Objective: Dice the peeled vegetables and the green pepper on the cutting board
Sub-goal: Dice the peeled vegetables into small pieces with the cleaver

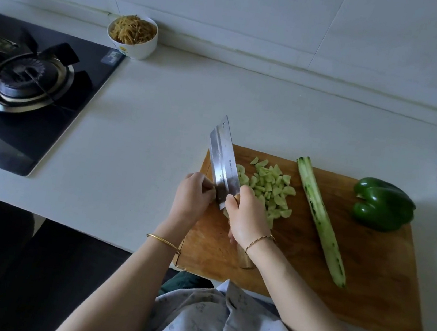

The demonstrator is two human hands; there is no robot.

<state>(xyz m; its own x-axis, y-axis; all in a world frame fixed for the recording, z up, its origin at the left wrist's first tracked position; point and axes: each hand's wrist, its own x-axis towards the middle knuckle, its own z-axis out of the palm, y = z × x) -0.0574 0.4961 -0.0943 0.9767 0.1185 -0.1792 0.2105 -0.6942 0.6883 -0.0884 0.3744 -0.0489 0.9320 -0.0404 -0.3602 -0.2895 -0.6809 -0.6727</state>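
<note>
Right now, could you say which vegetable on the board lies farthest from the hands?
The green pepper, at the right end of the cutting board; the long peeled vegetable lies nearer.

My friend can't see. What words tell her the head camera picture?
A right hand grips a steel cleaver against a pale vegetable piece the left hand holds on a wooden cutting board. Diced pale green pieces, a long peeled vegetable half and a whole green pepper lie on the board.

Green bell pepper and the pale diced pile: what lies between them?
A long pale-green peeled vegetable half lies on the wooden cutting board between the diced pile and green bell pepper, in the head view.
</note>
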